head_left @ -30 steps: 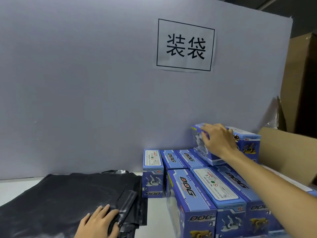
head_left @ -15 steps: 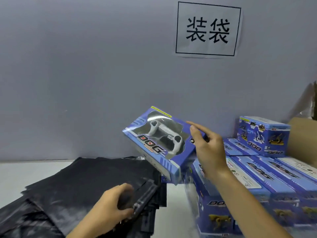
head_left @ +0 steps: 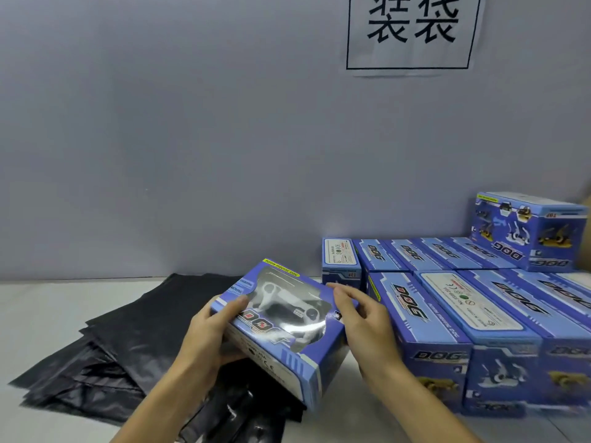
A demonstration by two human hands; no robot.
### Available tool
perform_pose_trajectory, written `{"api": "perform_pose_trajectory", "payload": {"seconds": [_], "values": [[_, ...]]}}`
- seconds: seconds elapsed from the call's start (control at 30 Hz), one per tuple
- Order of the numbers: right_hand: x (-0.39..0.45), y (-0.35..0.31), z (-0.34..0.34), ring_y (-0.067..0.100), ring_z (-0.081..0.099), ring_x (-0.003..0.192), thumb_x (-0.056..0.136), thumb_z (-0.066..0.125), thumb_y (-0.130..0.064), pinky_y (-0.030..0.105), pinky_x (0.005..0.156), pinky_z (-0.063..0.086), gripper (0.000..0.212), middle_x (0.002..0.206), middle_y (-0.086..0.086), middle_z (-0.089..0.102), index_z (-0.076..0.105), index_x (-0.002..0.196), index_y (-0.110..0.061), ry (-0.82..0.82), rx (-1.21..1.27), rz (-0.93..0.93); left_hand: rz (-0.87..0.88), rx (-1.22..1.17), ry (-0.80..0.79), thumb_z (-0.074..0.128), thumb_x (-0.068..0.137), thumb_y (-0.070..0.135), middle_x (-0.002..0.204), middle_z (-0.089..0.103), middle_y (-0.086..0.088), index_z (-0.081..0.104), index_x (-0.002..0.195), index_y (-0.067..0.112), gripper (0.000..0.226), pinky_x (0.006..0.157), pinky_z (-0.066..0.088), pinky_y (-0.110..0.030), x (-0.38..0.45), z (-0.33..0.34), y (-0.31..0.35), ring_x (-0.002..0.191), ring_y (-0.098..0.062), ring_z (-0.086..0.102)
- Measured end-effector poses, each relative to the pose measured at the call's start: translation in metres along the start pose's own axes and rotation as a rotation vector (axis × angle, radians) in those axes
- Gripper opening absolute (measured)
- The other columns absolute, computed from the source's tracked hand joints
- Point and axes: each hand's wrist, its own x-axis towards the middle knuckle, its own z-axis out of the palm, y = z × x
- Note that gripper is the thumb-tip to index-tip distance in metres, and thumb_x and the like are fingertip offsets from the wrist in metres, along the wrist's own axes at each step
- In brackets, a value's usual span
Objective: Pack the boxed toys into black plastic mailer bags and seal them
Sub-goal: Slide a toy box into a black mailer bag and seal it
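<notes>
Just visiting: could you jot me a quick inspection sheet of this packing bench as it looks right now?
Surface: pale tabletop, partly covered.
Job's things: blue windowed cardboard toy box held over a pile of flat black plastic mailer bags; rows of matching blue toy boxes at right, one stacked on top.
Clutter: nothing seen.
Hands: left hand grips the box's left end; right hand touches its right end with its fingers.
Cables: nothing seen.
Surroundings: grey backboard with printed paper sign.
</notes>
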Motion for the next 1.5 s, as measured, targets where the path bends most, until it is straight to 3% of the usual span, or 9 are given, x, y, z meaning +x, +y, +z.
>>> {"api": "perform_pose_trajectory", "payload": {"seconds": [0.23,0.37,0.53,0.7,0.83,0.93,1.13,1.37,1.5], "values": [[-0.008,0.000,0.006,0.004,0.068,0.102,0.067,0.072,-0.059,0.025,0.073,0.059,0.063,0.111,-0.024,0.066,0.050,0.125,-0.056,-0.149,0.160,0.021,0.052,-0.067,0.117,0.075,0.084,0.028,0.085,0.076,-0.012,0.070,0.101,0.010,0.025,0.061,0.059,-0.042,0.002,-0.002,0.003,0.074,-0.027,0.073],[-0.006,-0.002,0.005,0.010,0.069,0.098,0.089,0.072,-0.030,0.042,0.085,0.060,0.038,0.114,-0.004,0.068,0.057,0.121,-0.045,0.002,0.086,-0.006,0.065,-0.049,0.015,0.073,0.074,0.047,0.094,0.076,-0.011,0.072,0.104,0.012,0.046,0.068,0.061,-0.045,-0.003,0.002,0.002,0.080,-0.025,0.073],[-0.003,0.002,0.001,0.026,0.072,0.097,0.093,0.066,-0.023,0.055,0.089,0.057,0.018,0.108,0.004,0.073,0.065,0.111,-0.029,0.091,0.226,0.054,0.072,-0.095,0.054,0.035,0.105,0.045,0.097,0.075,-0.013,0.074,0.103,0.012,0.052,0.070,0.060,-0.052,0.003,-0.008,0.003,0.089,-0.028,0.073],[-0.006,0.008,0.005,0.020,0.075,0.086,0.096,0.062,-0.026,0.038,0.065,0.060,0.018,0.103,0.002,0.075,0.064,0.113,-0.029,0.107,0.311,0.101,0.197,0.610,0.169,0.053,0.093,0.004,0.102,0.071,-0.008,0.065,0.096,0.018,0.019,0.078,0.058,-0.041,0.017,-0.036,0.000,0.096,-0.022,0.067],[-0.007,0.010,0.004,0.020,0.075,0.078,0.096,0.061,-0.027,0.029,0.052,0.054,0.016,0.098,0.002,0.076,0.063,0.112,-0.026,0.087,0.341,0.125,0.094,1.209,-0.242,0.064,0.071,0.037,0.123,0.051,0.011,0.051,0.121,0.035,0.052,0.104,0.043,-0.036,0.012,-0.042,-0.008,0.118,-0.012,0.048],[-0.007,0.014,0.005,0.023,0.076,0.080,0.095,0.062,-0.029,0.032,0.056,0.055,0.017,0.098,0.004,0.076,0.063,0.112,-0.026,0.082,0.320,0.132,0.053,1.544,-0.317,0.060,0.070,0.052,0.135,0.033,0.012,0.024,0.147,0.033,0.087,0.109,0.029,-0.038,0.012,-0.034,-0.017,0.125,-0.016,0.031],[-0.008,0.023,0.006,0.026,0.075,0.079,0.095,0.062,-0.028,0.033,0.057,0.056,0.013,0.095,0.004,0.075,0.063,0.108,-0.027,0.105,0.341,0.160,0.212,1.595,-0.236,0.055,0.082,0.015,0.131,0.041,0.008,0.024,0.149,0.027,0.075,0.093,0.045,-0.032,0.010,-0.030,-0.020,0.116,-0.018,0.040],[-0.008,0.024,0.004,0.014,0.073,0.063,0.096,0.059,-0.030,0.028,0.046,0.052,0.018,0.078,-0.005,0.075,0.068,0.082,-0.036,0.104,0.409,0.204,0.322,1.635,-0.172,0.058,0.080,0.016,0.121,0.044,0.011,0.026,0.143,0.032,0.072,0.067,0.044,-0.025,0.006,-0.027,-0.020,0.109,-0.013,0.043],[-0.008,0.022,0.003,0.016,0.074,0.066,0.092,0.062,-0.032,0.032,0.048,0.054,0.022,0.080,-0.003,0.074,0.068,0.073,-0.040,0.102,0.427,0.203,0.353,1.468,-0.008,0.059,0.082,0.017,0.112,0.055,0.011,0.045,0.110,0.032,0.035,0.066,0.046,-0.029,0.008,-0.028,-0.014,0.095,-0.013,0.054]]}}
